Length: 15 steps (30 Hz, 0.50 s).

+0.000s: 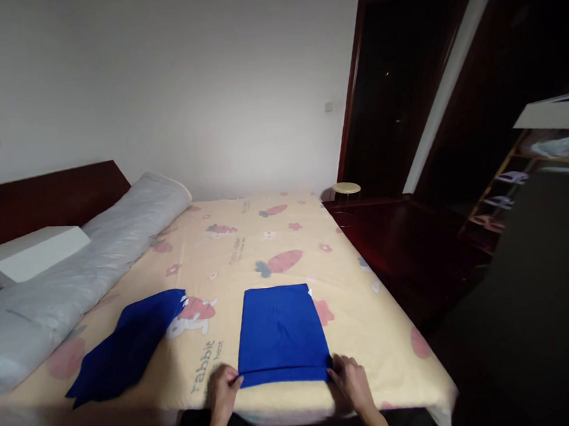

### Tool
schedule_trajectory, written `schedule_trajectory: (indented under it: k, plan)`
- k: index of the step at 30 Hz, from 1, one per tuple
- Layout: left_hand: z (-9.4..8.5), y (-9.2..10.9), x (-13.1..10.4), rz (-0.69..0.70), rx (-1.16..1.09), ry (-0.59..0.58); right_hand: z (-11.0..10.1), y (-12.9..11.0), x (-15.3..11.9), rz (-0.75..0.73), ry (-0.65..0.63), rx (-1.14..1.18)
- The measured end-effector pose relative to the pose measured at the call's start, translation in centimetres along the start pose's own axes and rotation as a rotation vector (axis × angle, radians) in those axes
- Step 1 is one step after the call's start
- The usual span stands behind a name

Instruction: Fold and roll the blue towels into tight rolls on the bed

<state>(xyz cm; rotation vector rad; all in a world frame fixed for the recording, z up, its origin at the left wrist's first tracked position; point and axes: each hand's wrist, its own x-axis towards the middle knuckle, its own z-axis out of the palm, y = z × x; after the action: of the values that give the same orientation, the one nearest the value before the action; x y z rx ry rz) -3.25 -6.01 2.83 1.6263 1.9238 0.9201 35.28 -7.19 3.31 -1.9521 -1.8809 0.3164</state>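
A blue cloth (281,331) lies flat in a near rectangle by the bed's front edge, with a narrow folded strip along its near side. My left hand (225,389) pinches the near left corner of this cloth. At the near right corner, my right hand (349,380) has its fingers closed on the fabric. A small white tag shows at the cloth's far right corner. Another blue cloth (130,346), unevenly spread and slanted, rests to the left, touched by neither hand.
The bed (276,233) has a yellow sheet with carrot and rabbit prints. On the left lie a long grey roll (114,243) and a white box (41,252). Beyond the right edge are a round stool (346,188) and a shoe rack (497,199).
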Motion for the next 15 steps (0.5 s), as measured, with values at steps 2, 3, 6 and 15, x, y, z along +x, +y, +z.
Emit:
schedule_trajectory:
  k: [2,3,6,15]
  plan:
    - [0.0,0.3,-0.3,-0.043,0.076,0.013,0.2,0.0,-0.3,0.014,0.033,-0.068]
    - [0.0,0.7,-0.6,-0.064,0.107,0.026,0.2,-0.1,-0.5,0.024,0.055,-0.100]
    - [0.4,2.8,-1.6,-0.064,0.272,0.068,0.2,-1.1,-0.9,0.011,0.118,-0.193]
    - [0.8,9.0,-3.0,-0.069,0.667,-0.131,0.3,-5.1,-1.4,-0.132,-0.048,-0.260]
